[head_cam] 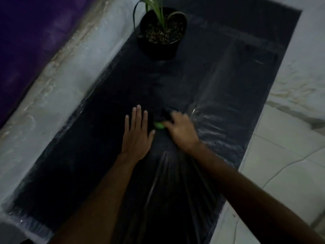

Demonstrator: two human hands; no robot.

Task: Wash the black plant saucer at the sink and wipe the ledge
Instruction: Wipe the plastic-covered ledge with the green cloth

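Before the black plastic plant pot [158, 50], left hand [137, 136] lies flat-fingered on the glossy dark ledge [84, 155]; right hand [181, 131] curls round a small green object [159, 125].

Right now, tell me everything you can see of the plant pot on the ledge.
The plant pot is round, black and looks like plastic. It stands upright at the far end of the dark ledge, which lies under clear film. Dark soil flecked with pale bits fills it. Narrow green leaves rise from the middle, one arching over the left rim. Neither the left hand nor the right hand touches it.
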